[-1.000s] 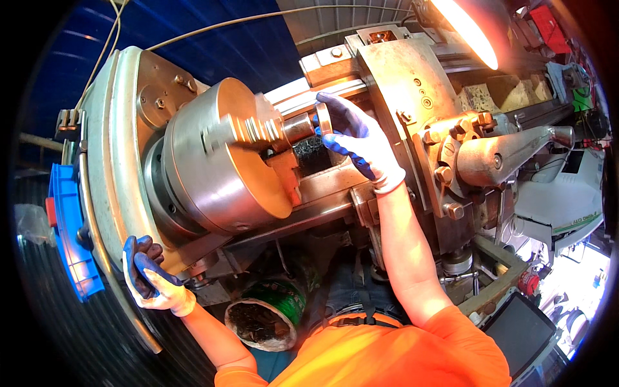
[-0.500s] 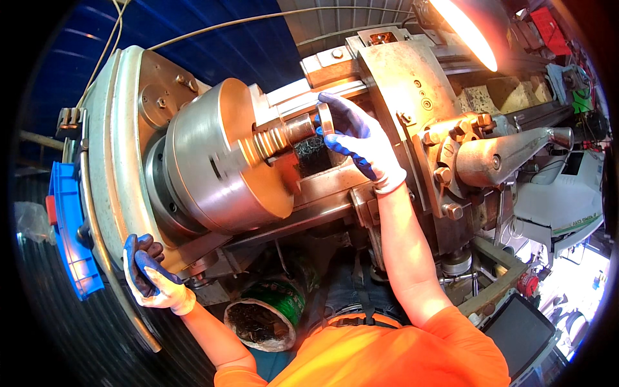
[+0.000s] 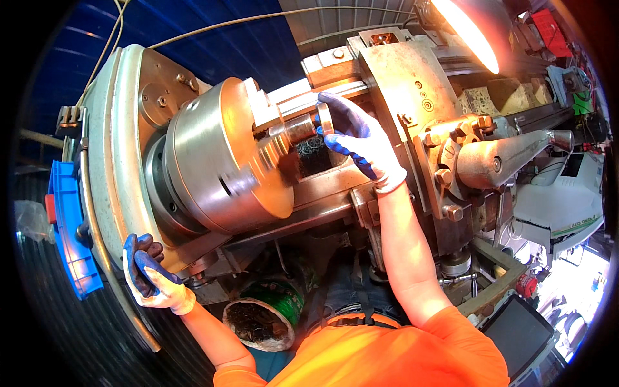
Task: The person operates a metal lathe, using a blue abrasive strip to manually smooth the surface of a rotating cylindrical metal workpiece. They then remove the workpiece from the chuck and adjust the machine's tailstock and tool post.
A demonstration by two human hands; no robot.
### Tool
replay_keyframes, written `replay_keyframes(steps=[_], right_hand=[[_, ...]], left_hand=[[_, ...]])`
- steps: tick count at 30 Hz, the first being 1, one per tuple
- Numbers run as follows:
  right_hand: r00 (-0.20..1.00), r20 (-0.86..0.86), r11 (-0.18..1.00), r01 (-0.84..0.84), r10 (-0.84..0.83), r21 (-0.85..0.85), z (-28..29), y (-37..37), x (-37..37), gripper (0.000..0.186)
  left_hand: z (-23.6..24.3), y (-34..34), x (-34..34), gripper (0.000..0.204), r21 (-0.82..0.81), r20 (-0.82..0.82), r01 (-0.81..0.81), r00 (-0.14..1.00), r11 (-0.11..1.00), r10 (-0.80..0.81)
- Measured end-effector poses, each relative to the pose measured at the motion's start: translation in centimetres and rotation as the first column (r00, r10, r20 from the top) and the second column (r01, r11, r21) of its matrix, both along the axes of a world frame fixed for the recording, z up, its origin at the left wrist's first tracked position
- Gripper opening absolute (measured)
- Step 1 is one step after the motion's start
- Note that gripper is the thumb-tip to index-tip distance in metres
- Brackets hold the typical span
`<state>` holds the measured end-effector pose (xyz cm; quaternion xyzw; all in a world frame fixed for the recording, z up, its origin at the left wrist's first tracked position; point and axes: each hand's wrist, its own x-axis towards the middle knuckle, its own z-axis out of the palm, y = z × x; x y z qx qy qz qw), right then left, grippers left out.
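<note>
A lathe chuck [image 3: 206, 161] fills the left centre, its jaws smeared by motion. A stepped metal workpiece [image 3: 299, 129] sticks out of it to the right. My right hand [image 3: 364, 142], in a white and blue glove, pinches a thin metal ring [image 3: 324, 119] between thumb and fingers. The ring stands on edge just off the workpiece's free end; whether they touch I cannot tell. At the lower left, beside the headstock [image 3: 116, 148], my left hand [image 3: 153, 277] wears a matching glove. Its fingers are loosely curled, thumb apart, and nothing shows in them.
The tool post [image 3: 451, 151] with its long handle [image 3: 516, 155] stands right of my right hand. A bright lamp [image 3: 467, 35] hangs above. Below the chuck sits a green bucket [image 3: 290, 298] with dark contents. A blue plastic bin [image 3: 71, 232] is at the far left.
The chuck's jaws and slot have shifted position and blurred differently as it turns. Both my hands and the ring stay almost where they were.
</note>
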<state>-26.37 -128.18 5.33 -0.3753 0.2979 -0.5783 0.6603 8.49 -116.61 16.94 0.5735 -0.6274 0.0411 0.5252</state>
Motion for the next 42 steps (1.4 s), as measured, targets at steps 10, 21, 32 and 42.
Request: replay_keyframes(steps=[10, 21, 32, 42], right_hand=[[0.995, 0.066, 0.996, 0.077, -0.079, 0.037, 0.9, 2.0, 0.7, 0.065], [0.986, -0.010, 0.979, 0.168, -0.169, 0.117, 2.3, 6.0, 0.7, 0.065], [0.981, -0.013, 0.978, 0.192, -0.192, 0.083, 2.1, 6.7, 0.6, 0.067], [0.981, -0.042, 0.977, 0.192, -0.189, 0.089, 2.5, 6.7, 1.1, 0.066]], left_hand=[[-0.4, 1.2, 0.0, 0.046, -0.080, -0.006, -0.110, 0.994, 0.991, 0.110], [-26.6, 18.5, -0.4, 0.042, 0.964, 0.171, -0.187, 0.980, 0.189, 0.099], [-45.7, 22.4, 3.0, 0.056, 0.876, 0.324, -0.289, 0.946, -0.385, 0.027], [-46.7, 22.7, 2.8, 0.048, 0.919, 0.325, -0.293, 0.942, -0.263, 0.084]])
